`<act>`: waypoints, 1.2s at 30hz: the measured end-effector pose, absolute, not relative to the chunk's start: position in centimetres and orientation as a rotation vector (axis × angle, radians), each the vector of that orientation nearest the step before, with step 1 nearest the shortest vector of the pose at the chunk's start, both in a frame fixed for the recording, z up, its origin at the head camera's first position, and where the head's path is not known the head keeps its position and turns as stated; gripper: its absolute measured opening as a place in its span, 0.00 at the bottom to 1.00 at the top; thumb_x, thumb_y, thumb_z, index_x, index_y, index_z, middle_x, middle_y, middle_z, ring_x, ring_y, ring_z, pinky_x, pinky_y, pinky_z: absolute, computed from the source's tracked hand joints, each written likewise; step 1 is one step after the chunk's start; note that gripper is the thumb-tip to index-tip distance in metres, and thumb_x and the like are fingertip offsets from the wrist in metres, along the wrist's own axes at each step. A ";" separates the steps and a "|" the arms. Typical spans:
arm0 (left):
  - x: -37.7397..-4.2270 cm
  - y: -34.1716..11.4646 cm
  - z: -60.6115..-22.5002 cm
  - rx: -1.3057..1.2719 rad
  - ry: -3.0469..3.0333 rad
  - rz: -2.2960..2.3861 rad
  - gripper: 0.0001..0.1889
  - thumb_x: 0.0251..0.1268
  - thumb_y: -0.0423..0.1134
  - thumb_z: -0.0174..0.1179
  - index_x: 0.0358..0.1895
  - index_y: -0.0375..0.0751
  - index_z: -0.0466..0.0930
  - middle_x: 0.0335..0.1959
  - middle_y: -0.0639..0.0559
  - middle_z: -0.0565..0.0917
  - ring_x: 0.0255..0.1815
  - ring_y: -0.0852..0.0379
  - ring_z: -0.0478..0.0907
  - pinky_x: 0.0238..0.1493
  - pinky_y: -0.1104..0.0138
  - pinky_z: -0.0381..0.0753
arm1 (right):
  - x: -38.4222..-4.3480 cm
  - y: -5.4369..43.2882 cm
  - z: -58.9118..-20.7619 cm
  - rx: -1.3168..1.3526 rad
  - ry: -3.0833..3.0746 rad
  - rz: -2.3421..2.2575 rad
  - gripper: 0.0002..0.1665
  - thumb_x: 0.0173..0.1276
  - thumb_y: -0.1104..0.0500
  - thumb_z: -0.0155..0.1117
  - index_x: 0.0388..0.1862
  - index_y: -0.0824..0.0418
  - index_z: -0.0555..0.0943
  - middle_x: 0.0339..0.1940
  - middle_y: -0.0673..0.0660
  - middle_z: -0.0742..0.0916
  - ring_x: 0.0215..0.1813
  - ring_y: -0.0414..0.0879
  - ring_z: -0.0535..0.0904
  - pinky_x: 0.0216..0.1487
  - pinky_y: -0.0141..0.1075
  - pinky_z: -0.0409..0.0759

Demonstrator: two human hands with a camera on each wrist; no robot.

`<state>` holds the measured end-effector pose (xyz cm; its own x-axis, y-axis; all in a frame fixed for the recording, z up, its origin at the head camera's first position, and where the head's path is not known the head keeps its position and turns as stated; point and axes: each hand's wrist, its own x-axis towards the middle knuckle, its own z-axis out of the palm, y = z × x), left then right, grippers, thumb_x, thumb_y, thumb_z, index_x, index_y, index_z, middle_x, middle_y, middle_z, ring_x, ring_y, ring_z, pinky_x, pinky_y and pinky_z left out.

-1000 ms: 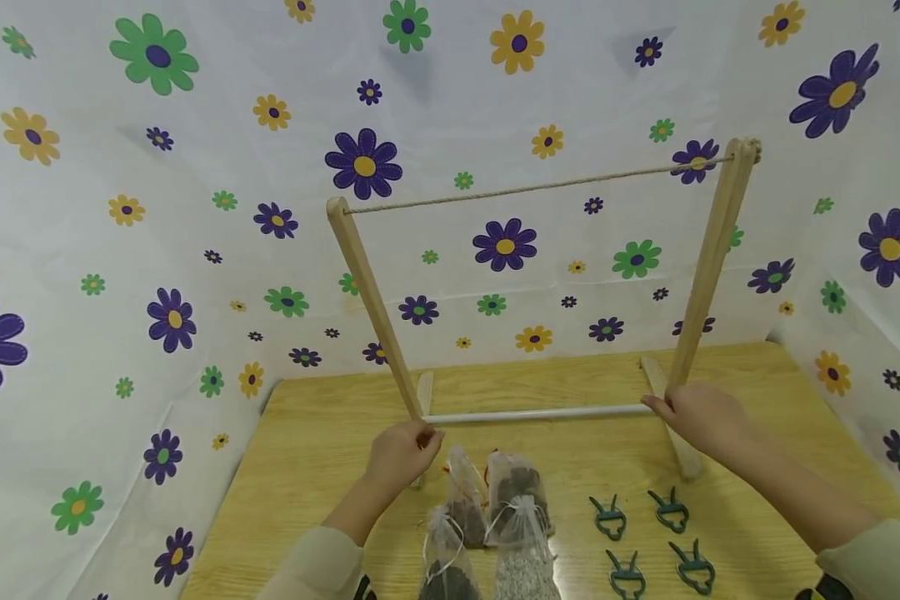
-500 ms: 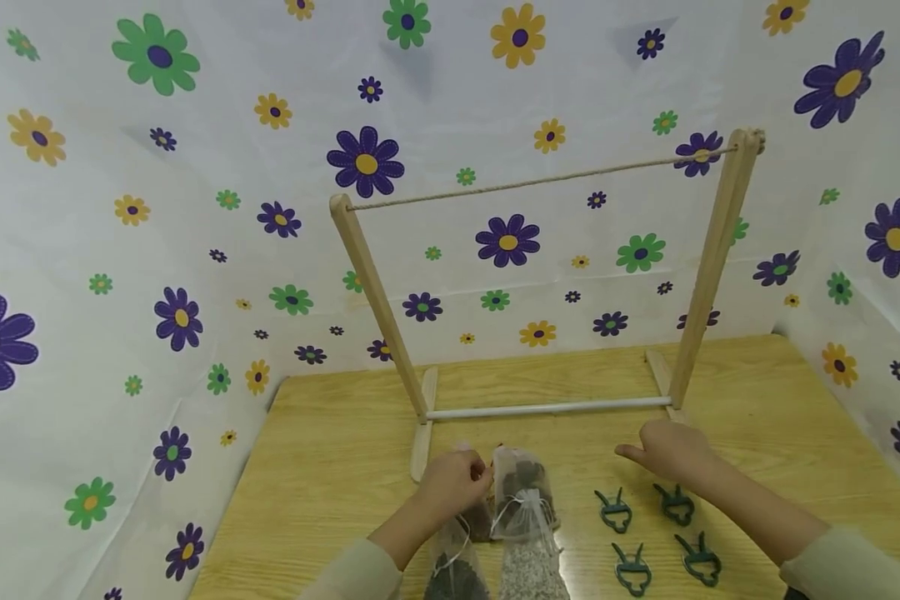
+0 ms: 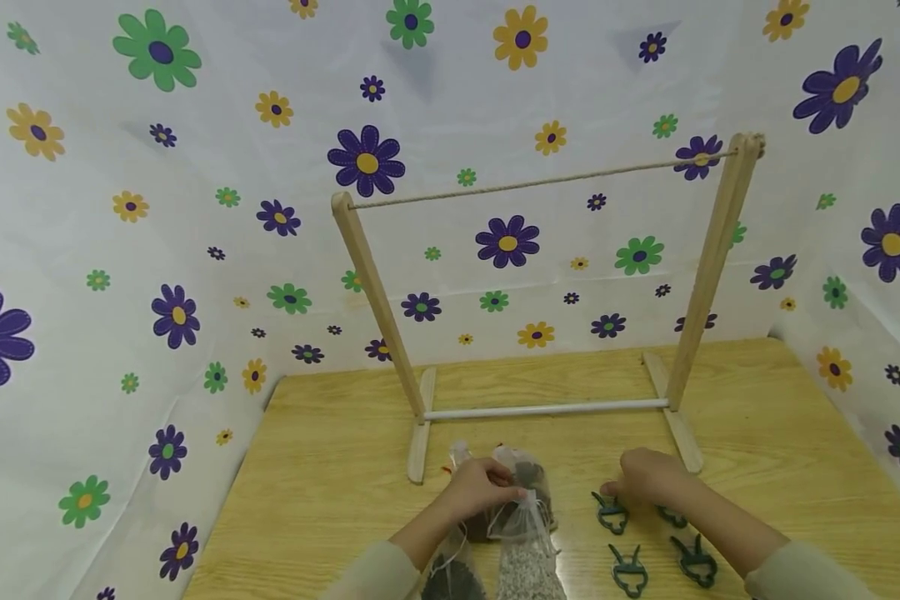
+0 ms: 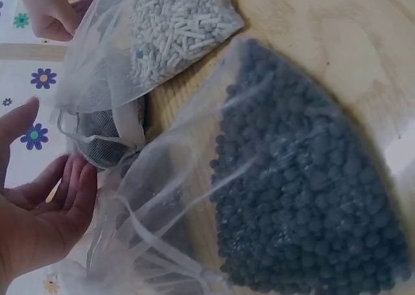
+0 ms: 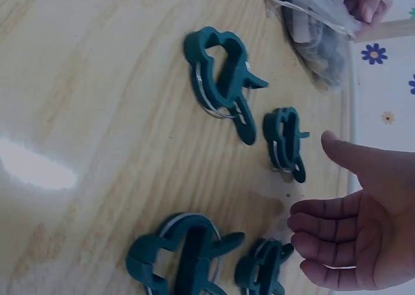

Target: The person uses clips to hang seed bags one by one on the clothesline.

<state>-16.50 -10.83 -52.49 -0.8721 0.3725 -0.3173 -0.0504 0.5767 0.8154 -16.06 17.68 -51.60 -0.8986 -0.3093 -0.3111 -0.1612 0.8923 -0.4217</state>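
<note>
My left hand is over the mesh drawstring bags, its fingertips near the gathered top of the bag of white pellets. In the left wrist view the thumb and fingers are apart, beside a bag of dark balls and the pellet bag's sheer top. Two more bags with dark contents stand behind, partly hidden by this hand. Over to the right, my right hand hovers above several green spring clips. The right wrist view shows its fingers extended, close to a clip but apart from it.
Behind the hands stands a wooden frame with two posts, a white rod low between them and a rope strung across the top. Flower-printed white sheeting encloses the wooden table at the back and sides.
Both hands have left the base of the wooden frame. The left moved right and toward me to the bags; the right came down to the clips. The frame is standing by itself.
</note>
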 end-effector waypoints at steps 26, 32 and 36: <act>-13.7 -9.8 -52.7 0.454 2.068 1.141 0.07 0.62 0.38 0.63 0.32 0.37 0.79 0.21 0.59 0.72 0.22 0.64 0.65 0.24 0.72 0.64 | -16.3 14.7 -52.7 -0.390 2.583 -0.707 0.22 0.49 0.58 0.69 0.09 0.54 0.64 0.09 0.46 0.64 0.14 0.38 0.55 0.18 0.30 0.54; -13.7 -9.9 -52.4 0.520 2.111 1.160 0.15 0.65 0.40 0.60 0.20 0.41 0.73 0.12 0.61 0.64 0.14 0.66 0.56 0.19 0.73 0.57 | -16.9 15.2 -52.4 -0.561 2.573 -0.794 0.14 0.47 0.67 0.70 0.23 0.61 0.71 0.18 0.50 0.70 0.21 0.42 0.62 0.23 0.33 0.60; -13.6 -9.7 -52.0 0.550 2.093 1.184 0.21 0.64 0.41 0.61 0.14 0.45 0.65 0.09 0.61 0.59 0.11 0.66 0.50 0.17 0.73 0.52 | -17.1 15.8 -52.3 -0.699 2.560 -0.848 0.15 0.47 0.67 0.71 0.29 0.62 0.73 0.23 0.50 0.73 0.25 0.42 0.65 0.26 0.34 0.64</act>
